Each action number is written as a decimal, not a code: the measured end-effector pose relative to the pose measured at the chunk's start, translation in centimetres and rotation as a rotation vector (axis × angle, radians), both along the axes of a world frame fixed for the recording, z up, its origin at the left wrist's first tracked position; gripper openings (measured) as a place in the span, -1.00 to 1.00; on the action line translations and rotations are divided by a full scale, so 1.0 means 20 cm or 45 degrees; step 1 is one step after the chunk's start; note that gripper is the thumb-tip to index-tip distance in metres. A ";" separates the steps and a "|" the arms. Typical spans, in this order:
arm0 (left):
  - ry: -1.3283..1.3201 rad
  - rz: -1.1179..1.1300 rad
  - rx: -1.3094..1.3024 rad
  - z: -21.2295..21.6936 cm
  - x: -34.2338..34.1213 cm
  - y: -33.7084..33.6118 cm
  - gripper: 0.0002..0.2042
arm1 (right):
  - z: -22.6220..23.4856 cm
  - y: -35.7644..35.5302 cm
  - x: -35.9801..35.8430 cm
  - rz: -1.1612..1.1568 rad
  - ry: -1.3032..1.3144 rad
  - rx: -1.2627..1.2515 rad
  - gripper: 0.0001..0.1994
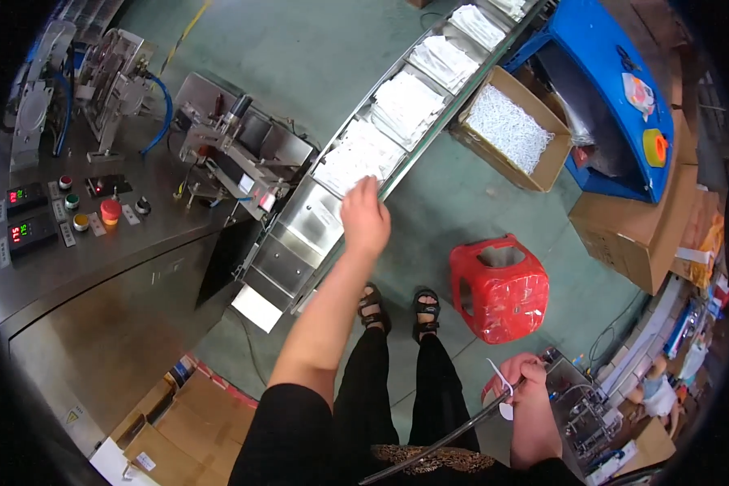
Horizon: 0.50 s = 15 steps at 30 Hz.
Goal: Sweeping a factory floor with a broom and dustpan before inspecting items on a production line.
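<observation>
My left hand reaches over the conveyor, its fingers extended close together at the edge of a pile of white packets. I cannot tell whether the fingertips touch the pile; nothing shows in them. At the lower right my right hand is closed on a thin white strip-like piece. A small white rounded end hangs below those fingers. A dark tube runs from the lower edge toward my right hand; whether the hand touches it is unclear.
The metal conveyor carries more white packet piles in separate compartments. A machine with a control panel stands left. Right lie a carton of small white pieces, a red stool and a blue bin. Cartons stand lower left.
</observation>
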<state>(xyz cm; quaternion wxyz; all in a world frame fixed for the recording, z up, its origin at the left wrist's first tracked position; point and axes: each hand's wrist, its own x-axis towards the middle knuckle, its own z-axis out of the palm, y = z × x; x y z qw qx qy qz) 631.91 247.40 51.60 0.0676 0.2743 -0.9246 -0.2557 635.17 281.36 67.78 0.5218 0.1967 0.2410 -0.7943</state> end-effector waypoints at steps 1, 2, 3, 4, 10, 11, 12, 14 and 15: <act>0.032 -0.028 -0.087 -0.05 -0.06 -0.05 -0.58 | 0.00 0.01 0.00 -0.046 0.018 0.026 -0.71; 0.058 -0.014 -0.201 -0.08 -0.12 -0.09 -0.62 | 0.00 0.02 0.00 -0.047 0.005 0.036 -0.71; -0.149 -0.114 -0.174 -0.10 -0.15 -0.13 -0.66 | -0.01 0.03 0.00 -0.022 -0.007 0.041 -0.71; -0.337 -0.172 -0.200 -0.11 -0.20 -0.15 -0.69 | -0.01 0.05 0.00 -0.085 0.023 0.063 -0.71; -0.170 -0.312 -0.128 -0.07 -0.24 -0.19 -0.72 | 0.05 0.11 0.00 -0.060 -0.044 0.037 -0.71; -0.051 -0.128 0.082 -0.07 -0.26 -0.21 -0.71 | 0.06 0.12 -0.01 -0.091 -0.022 0.011 -0.71; 0.066 0.130 0.244 -0.06 -0.26 -0.24 -0.70 | 0.07 0.13 -0.01 -0.134 -0.009 0.018 -0.71; -0.249 0.152 0.024 -0.03 -0.24 -0.28 -0.68 | 0.10 0.17 -0.01 -0.117 -0.018 0.004 -0.70; -0.175 0.112 -0.055 -0.01 -0.23 -0.27 -0.68 | 0.12 0.18 0.00 -0.157 -0.001 0.004 -0.70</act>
